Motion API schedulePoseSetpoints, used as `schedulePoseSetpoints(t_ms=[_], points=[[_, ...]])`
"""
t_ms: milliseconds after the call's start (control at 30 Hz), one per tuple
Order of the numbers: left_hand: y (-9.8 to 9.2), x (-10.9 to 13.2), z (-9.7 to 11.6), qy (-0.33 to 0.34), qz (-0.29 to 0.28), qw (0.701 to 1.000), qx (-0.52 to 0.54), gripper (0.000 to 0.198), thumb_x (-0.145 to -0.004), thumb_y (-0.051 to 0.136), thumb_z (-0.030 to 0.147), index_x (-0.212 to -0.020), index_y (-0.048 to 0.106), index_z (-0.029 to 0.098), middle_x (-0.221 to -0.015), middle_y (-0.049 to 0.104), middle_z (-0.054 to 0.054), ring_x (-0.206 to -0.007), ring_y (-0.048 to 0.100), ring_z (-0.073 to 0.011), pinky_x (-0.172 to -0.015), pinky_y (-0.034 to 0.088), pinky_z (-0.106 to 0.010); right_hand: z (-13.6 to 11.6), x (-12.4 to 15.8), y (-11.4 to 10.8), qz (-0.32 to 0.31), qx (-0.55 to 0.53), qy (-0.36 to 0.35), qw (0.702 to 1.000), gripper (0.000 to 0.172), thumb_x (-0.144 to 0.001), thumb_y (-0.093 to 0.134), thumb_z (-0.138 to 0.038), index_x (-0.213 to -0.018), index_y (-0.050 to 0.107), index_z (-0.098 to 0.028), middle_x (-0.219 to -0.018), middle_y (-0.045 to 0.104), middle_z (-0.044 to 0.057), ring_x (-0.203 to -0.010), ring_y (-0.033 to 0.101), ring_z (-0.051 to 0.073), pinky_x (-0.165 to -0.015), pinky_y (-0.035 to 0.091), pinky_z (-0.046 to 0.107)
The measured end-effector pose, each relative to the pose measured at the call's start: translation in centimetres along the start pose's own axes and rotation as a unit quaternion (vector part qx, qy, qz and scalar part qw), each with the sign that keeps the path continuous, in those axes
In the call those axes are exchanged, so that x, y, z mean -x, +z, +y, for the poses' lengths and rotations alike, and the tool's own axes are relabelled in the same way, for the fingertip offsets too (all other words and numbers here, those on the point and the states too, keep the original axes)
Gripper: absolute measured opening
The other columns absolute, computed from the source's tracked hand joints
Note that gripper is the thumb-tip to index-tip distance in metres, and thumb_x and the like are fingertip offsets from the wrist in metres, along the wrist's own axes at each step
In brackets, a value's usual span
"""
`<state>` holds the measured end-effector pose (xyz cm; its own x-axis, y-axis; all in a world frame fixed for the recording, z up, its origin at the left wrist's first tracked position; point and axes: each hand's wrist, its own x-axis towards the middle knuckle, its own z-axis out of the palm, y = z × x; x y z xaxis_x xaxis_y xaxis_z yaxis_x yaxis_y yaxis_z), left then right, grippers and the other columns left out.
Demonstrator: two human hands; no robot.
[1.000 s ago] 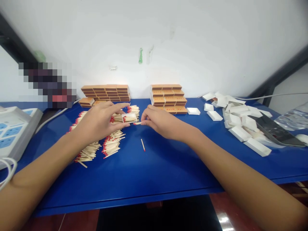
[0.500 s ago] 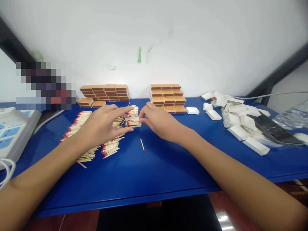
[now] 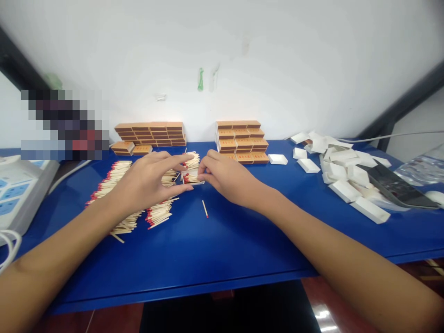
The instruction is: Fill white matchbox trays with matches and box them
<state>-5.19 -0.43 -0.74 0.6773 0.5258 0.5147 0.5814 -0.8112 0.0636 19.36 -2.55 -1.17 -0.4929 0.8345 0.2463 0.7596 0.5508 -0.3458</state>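
A small white tray (image 3: 198,183) with red-headed matches in it lies between my hands. My left hand (image 3: 152,178) is at its left side, thumb and fingers spread apart around its left end. My right hand (image 3: 225,175) is closed in a pinch at the tray's right end, over the matches; what the fingertips hold is too small to make out. Behind the tray is a small heap of matches (image 3: 192,160). Large rows of matches (image 3: 116,173) lie beneath and beside my left hand. A single match (image 3: 205,209) rests on the blue table in front of the tray.
Stacked matchboxes (image 3: 151,133) stand by the wall at left, and a stepped stack (image 3: 241,141) right of centre. White empty trays (image 3: 343,189) are piled at right beside a dark phone (image 3: 398,185). A power strip (image 3: 24,194) sits at far left.
My right hand has moved slightly left, its pinched fingertips now over the tray's matches. My left hand has hardly moved.
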Motion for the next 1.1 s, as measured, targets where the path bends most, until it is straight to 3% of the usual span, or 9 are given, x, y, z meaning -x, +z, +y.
schedulePoseSetpoints(t_ms=[433,567,633,700,800,933,1100], points=[[-0.1,-0.1,0.1,0.013,0.013,1.0,0.008,0.058,-0.095,0.077,0.055,-0.145,0.065,0.029,-0.103,0.083,-0.004,-0.091,0.074,-0.0253,-0.083,0.055,-0.036,0.2,0.2,0.1,0.035,-0.066,-0.014,0.997,0.01,-0.107,0.057,-0.021,-0.098,0.061,-0.019,-0.103,0.057,0.004,-0.088,0.053,0.017,-0.079,0.037,0.031],[0.0,-0.1,-0.4,0.005,0.032,0.999,0.011,0.059,-0.094,0.077,0.057,-0.145,0.067,0.029,-0.103,0.084,-0.004,-0.087,0.075,-0.0252,-0.081,0.055,-0.036,0.3,0.3,-0.4,0.062,-0.072,-0.05,0.994,0.009,-0.104,0.06,-0.021,-0.097,0.063,-0.018,-0.099,0.057,0.004,-0.086,0.052,0.017,-0.078,0.038,0.031],[-0.1,-0.2,-0.8,-0.008,0.045,0.999,0.0,0.06,-0.094,0.076,0.059,-0.144,0.067,0.028,-0.105,0.084,-0.006,-0.092,0.076,-0.0271,-0.083,0.055,-0.038,0.4,0.5,-0.9,0.027,-0.096,-0.084,0.991,0.005,-0.101,0.063,-0.017,-0.098,0.066,-0.018,-0.097,0.059,0.003,-0.086,0.054,0.017,-0.077,0.039,0.03],[-0.3,-0.2,-1.1,-0.021,0.059,0.998,-0.015,0.058,-0.094,0.076,0.057,-0.143,0.068,0.027,-0.105,0.084,-0.006,-0.096,0.077,-0.0291,-0.088,0.055,-0.041,0.4,0.7,-1.5,-0.052,-0.132,-0.111,0.984,0.006,-0.098,0.065,-0.014,-0.1,0.069,-0.019,-0.096,0.063,0.002,-0.085,0.056,0.016,-0.076,0.041,0.029],[-0.6,-0.3,-1.5,-0.032,0.072,0.996,-0.038,0.053,-0.095,0.077,0.053,-0.141,0.068,0.027,-0.103,0.084,-0.005,-0.098,0.077,-0.0304,-0.092,0.056,-0.044,0.5,0.9,-2.0,-0.145,-0.158,-0.082,0.973,0.009,-0.099,0.064,-0.015,-0.099,0.071,-0.02,-0.089,0.065,0.001,-0.077,0.057,0.015,-0.072,0.042,0.029],[-0.8,-0.3,-1.7,-0.046,0.07,0.995,-0.05,0.054,-0.095,0.077,0.051,-0.143,0.066,0.028,-0.107,0.084,-0.005,-0.104,0.077,-0.0312,-0.093,0.057,-0.046,0.6,1.2,-2.3,-0.192,-0.151,-0.077,0.967,0.021,-0.098,0.063,-0.012,-0.112,0.073,-0.023,-0.102,0.066,0.003,-0.085,0.06,0.016,-0.075,0.045,0.029],[-0.9,-0.2,-1.9,-0.053,0.064,0.995,-0.051,0.055,-0.095,0.077,0.052,-0.144,0.065,0.027,-0.109,0.084,-0.006,-0.107,0.076,-0.0318,-0.095,0.058,-0.047,0.8,1.1,-1.7,-0.211,-0.133,-0.05,0.967,0.007,-0.1,0.069,-0.024,-0.095,0.072,-0.021,-0.103,0.062,0.004,-0.086,0.057,0.016,-0.075,0.045,0.029]])
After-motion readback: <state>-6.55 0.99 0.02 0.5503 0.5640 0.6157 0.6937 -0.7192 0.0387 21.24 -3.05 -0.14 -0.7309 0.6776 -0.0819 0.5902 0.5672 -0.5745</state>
